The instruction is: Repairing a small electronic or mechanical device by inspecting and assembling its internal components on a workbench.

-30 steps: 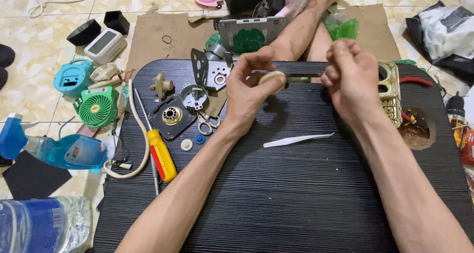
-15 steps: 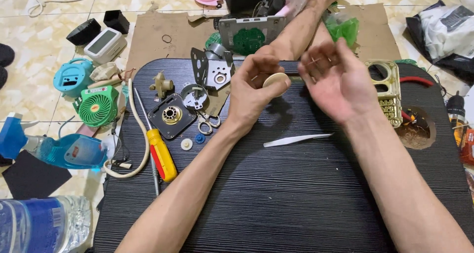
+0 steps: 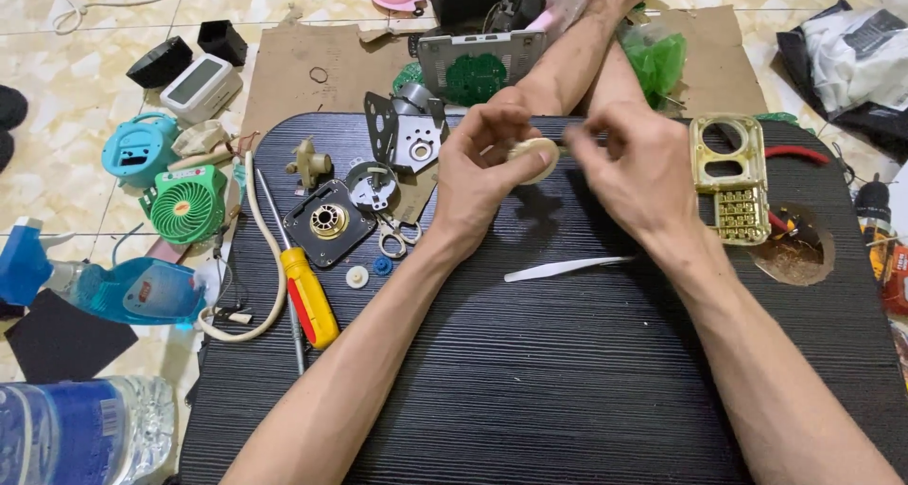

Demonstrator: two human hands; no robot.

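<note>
Near the black ribbed tabletop's (image 3: 530, 390) far edge, left hand (image 3: 478, 177) pinches a cream round plastic disc (image 3: 535, 159); right hand's (image 3: 632, 168) blurred grip is unclear; steadying it firmly seems wise.

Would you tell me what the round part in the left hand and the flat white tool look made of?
Round part: probably plastic, cream and matt. White tool: likely plastic too, thin, smooth and evenly white. Left hand holds the part.

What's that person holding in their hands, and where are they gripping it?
The left hand pinches a small cream-coloured wheel by its rim. The right hand is blurred; whether it grips anything cannot be told.
</note>
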